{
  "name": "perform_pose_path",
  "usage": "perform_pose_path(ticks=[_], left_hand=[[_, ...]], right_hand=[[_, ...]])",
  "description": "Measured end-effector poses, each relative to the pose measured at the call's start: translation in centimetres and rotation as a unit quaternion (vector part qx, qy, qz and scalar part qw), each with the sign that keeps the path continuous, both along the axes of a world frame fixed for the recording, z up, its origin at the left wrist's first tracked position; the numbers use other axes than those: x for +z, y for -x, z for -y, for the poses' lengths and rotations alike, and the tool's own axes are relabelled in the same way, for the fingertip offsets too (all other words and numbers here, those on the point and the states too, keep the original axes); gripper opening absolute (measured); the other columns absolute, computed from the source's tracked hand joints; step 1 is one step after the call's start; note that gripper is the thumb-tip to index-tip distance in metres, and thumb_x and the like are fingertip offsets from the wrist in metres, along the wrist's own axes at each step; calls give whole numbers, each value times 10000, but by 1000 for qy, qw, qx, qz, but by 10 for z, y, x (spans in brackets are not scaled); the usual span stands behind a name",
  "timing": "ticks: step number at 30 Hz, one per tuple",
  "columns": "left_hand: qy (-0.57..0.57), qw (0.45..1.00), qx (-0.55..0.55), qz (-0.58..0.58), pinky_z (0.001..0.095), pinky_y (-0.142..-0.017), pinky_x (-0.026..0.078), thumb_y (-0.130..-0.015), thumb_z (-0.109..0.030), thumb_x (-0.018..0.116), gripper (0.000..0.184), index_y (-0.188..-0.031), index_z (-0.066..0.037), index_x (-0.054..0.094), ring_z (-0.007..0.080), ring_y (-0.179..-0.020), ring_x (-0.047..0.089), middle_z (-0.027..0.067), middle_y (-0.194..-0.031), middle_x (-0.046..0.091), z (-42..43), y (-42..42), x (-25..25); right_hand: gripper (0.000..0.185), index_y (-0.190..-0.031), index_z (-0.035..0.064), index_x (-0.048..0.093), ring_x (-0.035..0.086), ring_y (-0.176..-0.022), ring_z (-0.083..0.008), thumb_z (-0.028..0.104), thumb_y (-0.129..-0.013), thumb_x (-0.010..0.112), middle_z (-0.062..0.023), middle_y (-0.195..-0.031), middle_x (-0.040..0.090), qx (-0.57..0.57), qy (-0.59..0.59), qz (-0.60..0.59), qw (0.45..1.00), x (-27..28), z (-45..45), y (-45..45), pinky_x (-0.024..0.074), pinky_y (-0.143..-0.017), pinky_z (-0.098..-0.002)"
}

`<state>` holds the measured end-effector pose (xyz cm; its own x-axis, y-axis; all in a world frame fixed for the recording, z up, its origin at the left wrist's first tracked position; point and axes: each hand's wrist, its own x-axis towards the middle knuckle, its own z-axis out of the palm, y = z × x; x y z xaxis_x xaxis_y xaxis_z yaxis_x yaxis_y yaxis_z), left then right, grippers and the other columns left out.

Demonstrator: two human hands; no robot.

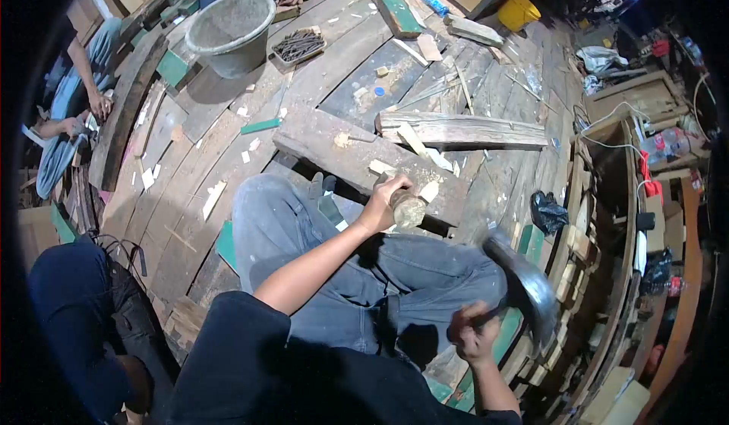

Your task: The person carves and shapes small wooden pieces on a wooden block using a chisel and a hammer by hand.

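Note:
My left hand (382,203) is closed around a short round piece of wood (410,211), its pale cut end turned toward me. It is held just over the near edge of a thick wooden plank (326,136). Down at the right, my right hand (477,335) grips the handle of a chopping tool with a broad curved metal head (538,292). That head is raised beside my right knee and is blurred, so its exact kind cannot be told. Pale wood chips (429,191) lie around the wood piece.
A grey bucket (231,34) stands beyond the plank, next to a tray of nails (298,45). A heavy beam (471,130) lies ahead on the right. Other people sit at the left and far side, one person's hand (100,106) near a timber. Stacked wood (566,288) lines the right.

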<state>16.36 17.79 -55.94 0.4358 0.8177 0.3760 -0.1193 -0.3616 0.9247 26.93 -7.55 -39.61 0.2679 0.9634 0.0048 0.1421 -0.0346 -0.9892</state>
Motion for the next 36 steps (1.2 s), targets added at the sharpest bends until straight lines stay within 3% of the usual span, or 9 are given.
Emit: perform_pose_path(ticks=[4, 7, 8, 12, 16, 20, 24, 26, 36], left_hand=[[22, 1000, -17, 15, 358, -797, 467, -691, -49, 739, 291, -925, -32, 567, 303, -862, 598, 126, -887, 624, -3, -4, -11], [27, 999, -18, 24, 366, -790, 470, -703, -51, 726, 261, -909, -42, 565, 303, -867, 596, 112, -878, 625, -5, 0, -8], [33, 999, -25, 29, 368, -788, 470, -704, -54, 725, 259, -906, -44, 564, 303, -865, 595, 111, -876, 625, -4, 0, -10], [35, 999, -32, 20, 367, -775, 473, -692, -51, 730, 273, -908, -47, 564, 309, -857, 584, 117, -869, 616, -4, -4, -11], [3, 1000, -13, 4, 361, -777, 471, -690, -60, 740, 278, -905, -42, 564, 304, -835, 591, 116, -857, 620, -8, -4, -9], [40, 998, -23, 32, 365, -782, 471, -689, -64, 740, 279, -907, -48, 567, 309, -830, 598, 120, -859, 621, -5, -4, -15], [-10, 1000, -19, 7, 310, -787, 464, -732, -67, 716, 243, -917, -39, 561, 224, -855, 587, 80, -861, 592, -7, -4, -9], [-4, 1000, -18, -13, 321, -799, 457, -735, -108, 723, 246, -905, -38, 559, 245, -848, 582, 86, -865, 596, -8, -1, -5], [40, 999, -6, 20, 304, -794, 455, -720, -52, 707, 238, -896, -24, 548, 182, -852, 575, 79, -862, 599, -7, -5, -5]], right_hand=[[316, -795, 20, 472, 429, -430, -135, 263, -942, 610, -64, -556, 468, 69, -85, 9, 994, -24, 5, -12, 355, -419, -263], [155, -837, -11, 548, 555, -533, -217, 109, -893, 628, -111, -645, 579, 42, 65, 360, 930, -53, 9, -9, 417, -517, -294], [207, -939, -9, 605, 632, -628, -343, 92, -792, 711, -189, -742, 626, 83, 245, 252, 933, -14, -20, 1, 463, -550, -369], [118, -844, 10, 577, 605, -519, -274, 10, -773, 672, -125, -643, 590, 136, -19, 412, 901, 17, -11, -10, 473, -517, -332], [357, -664, 60, 432, 468, -494, -149, 240, -956, 532, -59, -615, 479, 133, -39, 125, 982, 16, -5, -7, 322, -440, -288], [152, -775, 19, 535, 476, -500, -275, 104, -892, 582, -159, -675, 495, 53, 230, 244, 941, 2, -21, 7, 388, -501, -364], [119, -796, 12, 544, 441, -449, -250, 85, -875, 596, -125, -577, 459, 40, 125, 302, 944, 10, 16, -21, 394, -479, -359], [295, -724, 46, 433, 416, -432, -141, 180, -925, 601, -66, -521, 427, 97, -42, -14, 994, 45, -6, -8, 366, -432, -288], [223, -871, -4, 596, 607, -626, -334, 204, -863, 676, -188, -670, 596, 42, 68, 385, 920, 33, -18, 3, 454, -552, -377]])
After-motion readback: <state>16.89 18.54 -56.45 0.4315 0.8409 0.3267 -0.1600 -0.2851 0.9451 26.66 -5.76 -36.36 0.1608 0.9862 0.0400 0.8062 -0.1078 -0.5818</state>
